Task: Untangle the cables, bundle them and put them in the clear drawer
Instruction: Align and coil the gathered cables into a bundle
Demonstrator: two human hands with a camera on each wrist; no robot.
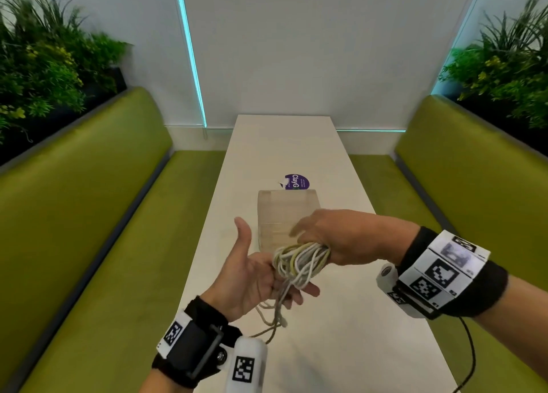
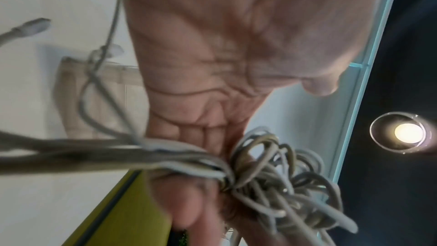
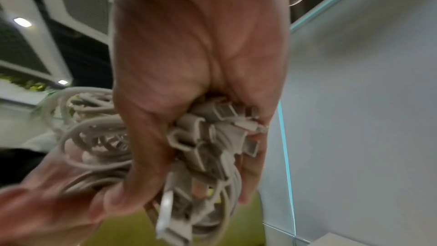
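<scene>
My right hand (image 1: 341, 238) is curled tight around a bundle of cables (image 1: 299, 262), fingers and thumb closed over the looped cords; the right wrist view shows flat squared plugs (image 3: 212, 134) packed into my palm. The cords are thin, smooth and round, mostly white or grey with one or two yellowish strands. My left hand (image 1: 255, 277) lies palm up just below and beside that grip, thumb raised, fingers mostly straight under the loops; whether they pinch any strand I cannot tell. Loose cable tails (image 1: 272, 318) hang from it down to the white table (image 1: 341, 348). Just beyond both hands stands the clear drawer (image 1: 281, 215), a frosted, ribbed plastic box partly hidden by my right fingers. Past it lies a round purple sticker (image 1: 296, 181). Green padded benches (image 1: 103, 215) run along both sides, with leafy plants (image 1: 44, 66) above them.
</scene>
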